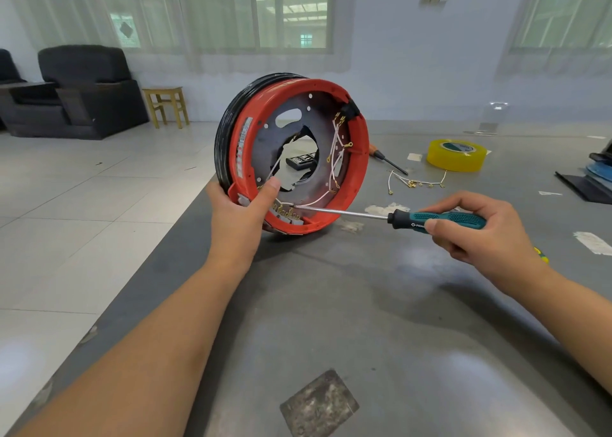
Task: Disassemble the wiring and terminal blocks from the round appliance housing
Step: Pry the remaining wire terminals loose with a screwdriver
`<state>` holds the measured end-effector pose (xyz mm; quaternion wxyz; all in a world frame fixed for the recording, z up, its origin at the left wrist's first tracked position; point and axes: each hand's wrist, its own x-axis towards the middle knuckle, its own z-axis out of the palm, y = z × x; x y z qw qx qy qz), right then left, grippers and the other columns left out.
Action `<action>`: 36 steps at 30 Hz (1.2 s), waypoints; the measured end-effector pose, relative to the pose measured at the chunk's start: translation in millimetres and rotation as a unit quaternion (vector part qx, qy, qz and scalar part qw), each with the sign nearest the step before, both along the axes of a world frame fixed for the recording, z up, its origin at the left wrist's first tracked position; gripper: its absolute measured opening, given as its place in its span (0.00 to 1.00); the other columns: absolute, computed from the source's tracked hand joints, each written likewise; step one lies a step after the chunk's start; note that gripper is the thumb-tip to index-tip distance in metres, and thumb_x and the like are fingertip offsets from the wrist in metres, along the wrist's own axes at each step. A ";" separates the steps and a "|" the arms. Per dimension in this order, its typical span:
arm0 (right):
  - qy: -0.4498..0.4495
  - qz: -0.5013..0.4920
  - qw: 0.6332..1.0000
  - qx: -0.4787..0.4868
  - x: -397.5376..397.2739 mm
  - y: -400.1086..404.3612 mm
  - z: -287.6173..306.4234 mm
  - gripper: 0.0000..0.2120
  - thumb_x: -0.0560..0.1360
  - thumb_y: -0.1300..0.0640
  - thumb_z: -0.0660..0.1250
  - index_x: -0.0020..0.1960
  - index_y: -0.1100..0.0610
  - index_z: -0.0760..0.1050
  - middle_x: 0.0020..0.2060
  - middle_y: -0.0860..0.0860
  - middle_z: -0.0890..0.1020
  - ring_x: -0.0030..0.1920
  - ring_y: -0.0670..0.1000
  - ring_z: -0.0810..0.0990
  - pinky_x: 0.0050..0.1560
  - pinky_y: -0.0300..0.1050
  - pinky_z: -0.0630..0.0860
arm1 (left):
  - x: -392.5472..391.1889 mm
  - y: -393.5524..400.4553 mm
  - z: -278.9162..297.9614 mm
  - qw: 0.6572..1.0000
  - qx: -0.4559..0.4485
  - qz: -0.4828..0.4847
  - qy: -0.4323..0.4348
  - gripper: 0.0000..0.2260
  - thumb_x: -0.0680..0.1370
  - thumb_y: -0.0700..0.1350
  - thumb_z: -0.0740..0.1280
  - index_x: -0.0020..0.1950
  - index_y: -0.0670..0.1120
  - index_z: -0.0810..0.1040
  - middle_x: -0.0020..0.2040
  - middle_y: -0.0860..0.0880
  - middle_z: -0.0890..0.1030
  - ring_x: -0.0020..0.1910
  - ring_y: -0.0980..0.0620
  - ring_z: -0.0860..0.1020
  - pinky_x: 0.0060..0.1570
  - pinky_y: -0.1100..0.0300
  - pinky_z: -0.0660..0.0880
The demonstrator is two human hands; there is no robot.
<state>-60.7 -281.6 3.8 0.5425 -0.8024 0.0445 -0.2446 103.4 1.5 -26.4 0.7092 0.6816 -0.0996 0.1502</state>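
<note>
**Screwdriver tip meets terminals inside upended housing**

A round red housing [291, 158] stands on edge at the near-left corner of a grey table [381, 320], its open side facing the camera. The left hand [243, 214] grips its lower rim, thumb pressed inside. White wires [336, 148] with brass lugs trail across the dark inner plate to a terminal block [286, 214] just right of that thumb. The right hand [480, 234] clasps a teal-handled screwdriver [430, 219], tip touching the block. Beyond the right hand lie loose wires [417, 182] and yellow tape [456, 155].

Bright window daylight – glare on table [381, 337] – edges warped
</note>
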 end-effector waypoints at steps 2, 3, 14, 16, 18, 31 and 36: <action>0.004 0.002 1.000 0.002 0.3 -2.3 1.2 0.08 0.72 0.62 0.76 0.45 0.48 0.85 0.30 0.51 0.82 0.28 0.47 0.75 0.29 0.37 0.73 | 3.1 0.3 -4.4 1.000 0.015 0.011 -0.004 0.28 0.76 0.55 0.77 0.68 0.46 0.68 0.54 0.57 0.79 0.48 0.68 0.81 0.44 0.73 0.78; 0.006 0.005 1.000 0.003 0.3 -2.9 1.6 0.09 0.72 0.62 0.75 0.44 0.49 0.85 0.29 0.51 0.81 0.28 0.46 0.75 0.28 0.37 0.73 | 3.7 0.7 -5.7 1.000 0.022 0.016 -0.006 0.24 0.78 0.53 0.75 0.67 0.46 0.68 0.53 0.56 0.79 0.46 0.70 0.80 0.42 0.75 0.76; 0.025 0.014 1.000 0.008 1.6 0.9 5.1 0.10 0.73 0.64 0.75 0.43 0.49 0.85 0.28 0.52 0.81 0.27 0.47 0.74 0.26 0.36 0.72 | -1.1 2.6 -1.8 1.000 -0.013 0.016 -0.009 0.20 0.71 0.60 0.72 0.57 0.56 0.69 0.50 0.57 0.79 0.48 0.59 0.83 0.49 0.60 0.81; 0.028 0.017 0.999 0.009 1.7 1.1 5.7 0.10 0.73 0.64 0.75 0.42 0.49 0.85 0.27 0.52 0.80 0.26 0.47 0.73 0.26 0.36 0.71 | -2.8 1.7 -0.2 1.000 -0.015 0.017 -0.015 0.22 0.70 0.63 0.72 0.58 0.56 0.69 0.49 0.58 0.79 0.47 0.65 0.82 0.46 0.67 0.80; 0.030 0.021 0.999 0.010 1.6 1.8 7.0 0.10 0.73 0.65 0.74 0.41 0.49 0.85 0.26 0.53 0.79 0.26 0.49 0.72 0.26 0.37 0.71 | -4.5 0.2 0.9 0.999 -0.021 0.026 -0.022 0.27 0.70 0.65 0.72 0.60 0.52 0.69 0.49 0.59 0.78 0.44 0.70 0.80 0.42 0.73 0.77; -0.013 0.014 0.990 -0.138 -6.3 19.0 11.2 0.08 0.72 0.54 0.77 0.45 0.41 0.83 0.35 0.40 0.83 0.30 0.42 0.77 0.30 0.31 0.71 | -1.3 3.9 1.9 0.994 -0.080 0.073 -0.002 0.22 0.67 0.64 0.70 0.52 0.55 0.69 0.43 0.57 0.77 0.35 0.69 0.78 0.37 0.71 0.75; 0.023 0.020 0.997 -0.074 -1.9 15.0 16.0 0.06 0.71 0.55 0.77 0.44 0.43 0.85 0.31 0.47 0.83 0.28 0.45 0.77 0.30 0.37 0.75 | 0.1 5.1 -0.2 0.994 -0.084 0.063 -0.006 0.22 0.64 0.65 0.70 0.52 0.56 0.70 0.43 0.58 0.77 0.37 0.66 0.78 0.41 0.67 0.76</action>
